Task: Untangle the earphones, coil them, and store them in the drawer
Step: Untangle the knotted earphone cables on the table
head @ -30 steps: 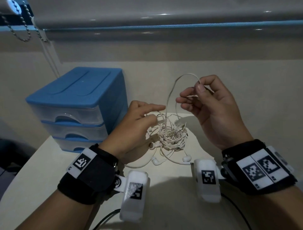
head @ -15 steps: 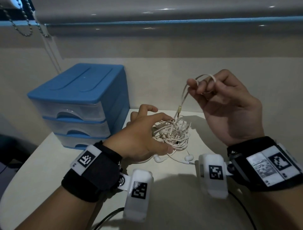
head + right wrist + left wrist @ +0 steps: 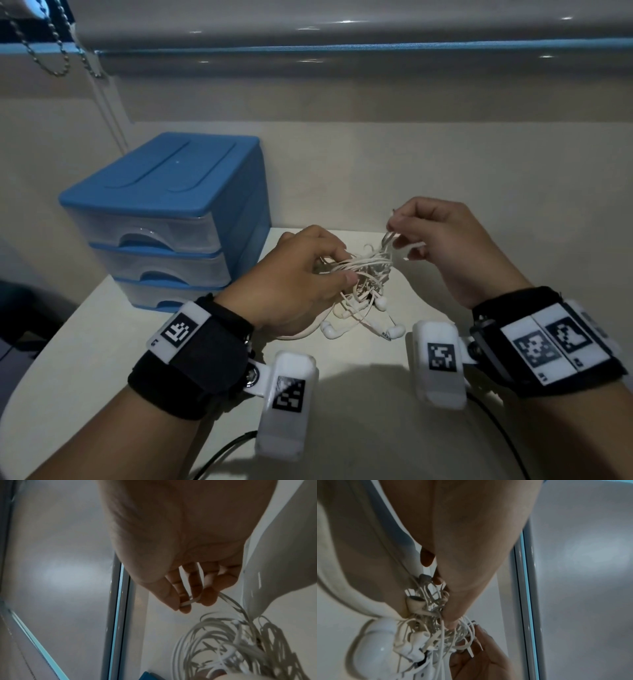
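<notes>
A tangled bundle of white earphones [image 3: 366, 287] [image 3: 436, 622] [image 3: 231, 645] sits at mid-table, its earbuds [image 3: 394, 331] lying on the white surface at the near side. My left hand [image 3: 308, 270] grips the bundle from the left, thumb and fingers curled round the cords. To the right, my right hand [image 3: 400, 233] pinches a loop of cord [image 3: 188, 600] drawn up from the bundle's top. A blue drawer unit [image 3: 164, 219] with three clear drawers, all closed, stands at the left back of the table.
The white table [image 3: 342, 428] runs up to a cream wall behind. A roller blind with a bead chain [image 3: 51, 51] hangs at the upper left. Black cables [image 3: 219, 455] trail off the wrist cameras at the near edge.
My right hand has come down and left with the pulled loop, now close above the bundle. My left hand has closed round the bundle and lifted it slightly.
</notes>
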A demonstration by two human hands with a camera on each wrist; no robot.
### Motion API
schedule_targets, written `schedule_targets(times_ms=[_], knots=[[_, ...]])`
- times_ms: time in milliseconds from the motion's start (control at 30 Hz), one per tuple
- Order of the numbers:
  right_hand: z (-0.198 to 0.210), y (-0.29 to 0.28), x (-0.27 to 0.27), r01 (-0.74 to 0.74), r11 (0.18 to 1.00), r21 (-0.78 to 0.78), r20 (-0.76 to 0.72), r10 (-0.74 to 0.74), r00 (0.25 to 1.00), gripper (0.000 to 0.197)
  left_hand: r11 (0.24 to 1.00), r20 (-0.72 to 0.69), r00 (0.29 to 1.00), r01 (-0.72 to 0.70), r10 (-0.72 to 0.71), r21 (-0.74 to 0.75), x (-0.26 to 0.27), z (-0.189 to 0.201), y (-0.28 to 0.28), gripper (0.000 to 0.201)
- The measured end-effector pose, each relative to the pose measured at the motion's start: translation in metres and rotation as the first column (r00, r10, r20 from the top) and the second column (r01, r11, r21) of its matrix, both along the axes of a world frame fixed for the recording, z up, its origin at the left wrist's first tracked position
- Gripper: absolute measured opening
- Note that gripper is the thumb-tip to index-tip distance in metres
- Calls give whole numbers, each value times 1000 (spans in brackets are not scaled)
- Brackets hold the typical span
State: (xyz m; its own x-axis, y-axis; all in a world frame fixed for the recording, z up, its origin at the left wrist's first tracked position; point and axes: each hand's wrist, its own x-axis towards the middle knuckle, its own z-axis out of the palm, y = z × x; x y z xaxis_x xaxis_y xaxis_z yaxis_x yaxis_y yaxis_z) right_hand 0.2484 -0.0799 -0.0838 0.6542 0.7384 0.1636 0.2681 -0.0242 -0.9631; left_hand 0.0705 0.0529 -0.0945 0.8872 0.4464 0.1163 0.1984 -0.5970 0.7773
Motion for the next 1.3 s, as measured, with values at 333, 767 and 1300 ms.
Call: schedule_targets(times_ms=[333, 767, 1300], knots=[[-5, -4, 7, 346, 937, 47, 308, -343, 888, 22, 997, -21, 999, -26, 25, -74, -1, 7, -4, 19], [4, -10, -21, -325, 930, -174, 137, 349, 927, 7, 989, 68, 992, -96, 103, -110, -1, 8, -5, 17], [5, -7, -23, -314, 939, -139, 180, 336, 925, 9, 982, 79, 992, -81, 95, -169, 2, 5, -2, 15]])
